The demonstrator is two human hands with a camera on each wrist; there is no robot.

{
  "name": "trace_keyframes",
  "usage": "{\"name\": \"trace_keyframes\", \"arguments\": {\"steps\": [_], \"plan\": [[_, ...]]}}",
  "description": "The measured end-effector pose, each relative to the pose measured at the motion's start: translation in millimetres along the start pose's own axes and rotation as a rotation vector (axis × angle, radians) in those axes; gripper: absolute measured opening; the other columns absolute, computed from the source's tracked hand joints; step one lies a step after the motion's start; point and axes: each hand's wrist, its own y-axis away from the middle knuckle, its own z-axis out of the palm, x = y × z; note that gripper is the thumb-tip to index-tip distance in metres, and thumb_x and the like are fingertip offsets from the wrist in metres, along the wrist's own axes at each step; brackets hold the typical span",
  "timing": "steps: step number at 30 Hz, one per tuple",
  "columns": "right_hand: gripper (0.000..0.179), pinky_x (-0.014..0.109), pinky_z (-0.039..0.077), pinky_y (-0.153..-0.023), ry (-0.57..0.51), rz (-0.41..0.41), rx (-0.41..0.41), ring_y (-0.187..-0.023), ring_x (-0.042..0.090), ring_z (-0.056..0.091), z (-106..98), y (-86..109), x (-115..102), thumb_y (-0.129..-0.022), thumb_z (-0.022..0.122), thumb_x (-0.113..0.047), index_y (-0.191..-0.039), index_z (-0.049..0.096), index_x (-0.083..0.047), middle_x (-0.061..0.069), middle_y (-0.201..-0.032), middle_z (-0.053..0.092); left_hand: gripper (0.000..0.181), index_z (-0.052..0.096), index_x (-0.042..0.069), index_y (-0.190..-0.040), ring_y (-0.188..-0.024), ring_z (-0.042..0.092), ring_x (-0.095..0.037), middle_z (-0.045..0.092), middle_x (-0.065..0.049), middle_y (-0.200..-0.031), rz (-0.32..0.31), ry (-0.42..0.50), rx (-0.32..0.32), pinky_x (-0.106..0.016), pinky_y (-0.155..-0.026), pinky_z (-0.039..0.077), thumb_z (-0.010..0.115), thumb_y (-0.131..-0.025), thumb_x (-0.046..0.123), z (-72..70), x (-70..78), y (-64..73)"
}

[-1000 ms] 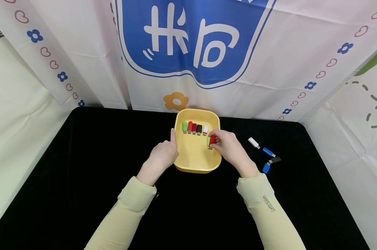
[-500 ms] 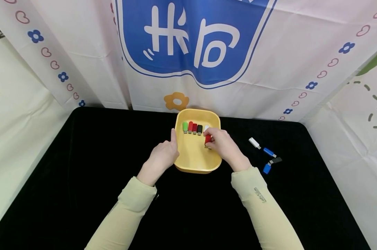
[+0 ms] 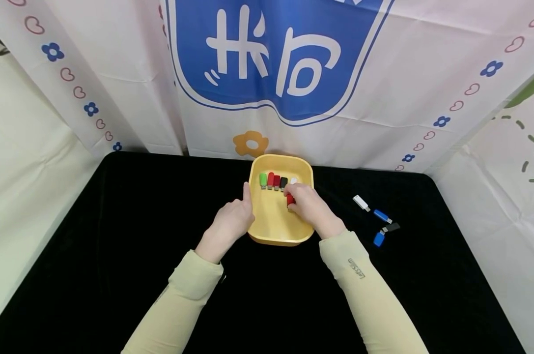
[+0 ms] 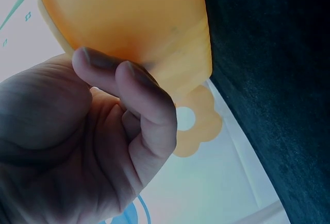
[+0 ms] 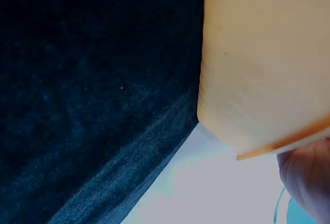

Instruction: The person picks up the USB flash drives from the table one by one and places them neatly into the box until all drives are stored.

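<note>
The yellow plastic bin (image 3: pixel 273 231) sits on the black table. My left hand (image 3: pixel 231 220) holds its left rim; in the left wrist view the curled fingers (image 4: pixel 149 95) press its outer wall. With fingertips and thumb my right hand (image 3: pixel 308 204) pinches a red USB stick (image 3: pixel 291 200), low inside the bin. Above it stands a row at the bin's far end: a green USB stick (image 3: pixel 263 180), a red one (image 3: pixel 270 180), a dark red one (image 3: pixel 277 182), a black one (image 3: pixel 284 183) and a white one (image 3: pixel 293 180), partly covered by the right hand.
Right of the bin lie a white USB stick (image 3: pixel 361 202), a blue one (image 3: pixel 382 216), a black one (image 3: pixel 391 227) and another blue one (image 3: pixel 379 239). A printed white curtain (image 3: pixel 359 142) hangs behind the table (image 3: pixel 169 196).
My right hand has moved left inside the bin with the red USB stick. A green piece seen beside it one second ago is now out of sight. My left hand has stayed.
</note>
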Motion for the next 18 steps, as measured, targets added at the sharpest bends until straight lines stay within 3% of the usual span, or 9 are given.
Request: {"name": "trace_keyframes", "arguments": {"steps": [5, 12, 18], "plan": [[0.018, 0.037, 0.052, -0.081, 0.028, -0.027, 0.011, -0.087, 0.023, 0.059, 1.8, -2.2, 0.1, -0.085, 0.074, 0.001, -0.100, 0.065, -0.003, 0.010, -0.093, 0.066, 0.083, 0.000, -0.005, -0.158, -0.048, 0.046, -0.013, 0.053, -0.003, -0.061, -0.001, -0.005, 0.002, -0.022, -0.044, 0.034, 0.056, -0.099, 0.013, 0.4, 0.3, 0.2], [0.018, 0.032, 0.048, -0.073, 0.050, 0.008, -0.009, -0.079, 0.021, 0.054, 2.7, -5.9, 0.4, -0.088, 0.074, -0.003, -0.104, 0.065, -0.004, 0.007, -0.086, 0.059, 0.083, 0.001, -0.005, -0.158, -0.048, 0.046, -0.013, 0.053, -0.004, -0.061, -0.003, -0.013, 0.006, -0.022, -0.044, 0.034, 0.056, -0.099, 0.014, 0.1, 0.7, 0.0], [0.028, 0.036, 0.054, -0.076, 0.131, 0.002, 0.036, -0.085, 0.025, 0.062, 9.1, -5.5, 0.5, -0.085, 0.077, -0.004, -0.111, 0.066, -0.002, 0.012, -0.100, 0.061, 0.084, -0.001, -0.005, -0.158, -0.048, 0.046, -0.013, 0.053, -0.004, -0.061, -0.007, -0.014, -0.004, -0.022, -0.044, 0.034, 0.056, -0.100, 0.015, 0.1, 0.7, 0.1]]}}
